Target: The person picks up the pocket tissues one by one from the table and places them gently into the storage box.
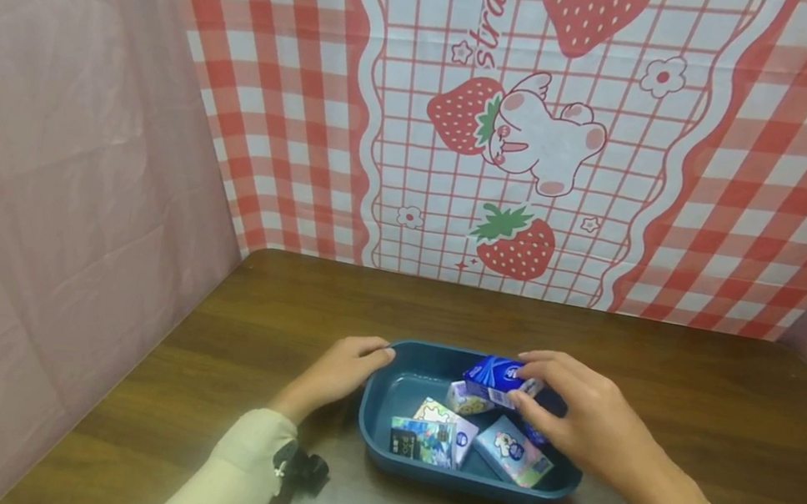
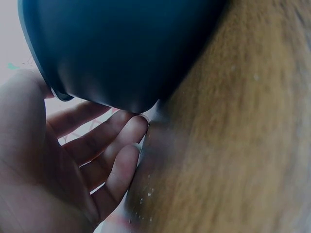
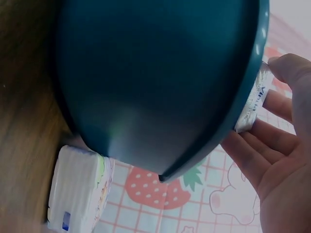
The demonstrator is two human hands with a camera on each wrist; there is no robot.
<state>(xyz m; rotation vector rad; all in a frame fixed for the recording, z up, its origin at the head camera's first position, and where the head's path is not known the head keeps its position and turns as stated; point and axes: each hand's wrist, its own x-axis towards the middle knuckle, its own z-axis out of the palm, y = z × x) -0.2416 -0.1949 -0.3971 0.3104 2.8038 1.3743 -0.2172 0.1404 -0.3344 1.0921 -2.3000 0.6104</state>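
A dark teal plastic basin (image 1: pixel 401 390) holds several small tissue packs. My right hand (image 1: pixel 584 409) pinches a dark blue tissue pack (image 1: pixel 496 374) between thumb and fingers at the basin's far right; its silvery end (image 3: pixel 252 104) shows in the right wrist view. Beneath it lies a pale patterned pack (image 1: pixel 464 399). A light blue pack (image 1: pixel 513 453), a floral pack with a black label (image 1: pixel 423 441) and a pastel pack (image 1: pixel 462 437) lie nearer the front. At the left far corner, my left hand (image 1: pixel 339 370) grips the basin, thumb at the rim and fingers against the outer wall.
The basin stands on a brown wood-grain table (image 1: pixel 204 396). Outside it, a white tissue pack (image 3: pixel 73 189) shows on the table in the right wrist view. Behind the table hangs a red-and-white strawberry cloth (image 1: pixel 400 159), with a pinkish curtain (image 1: pixel 77 203) at the left.
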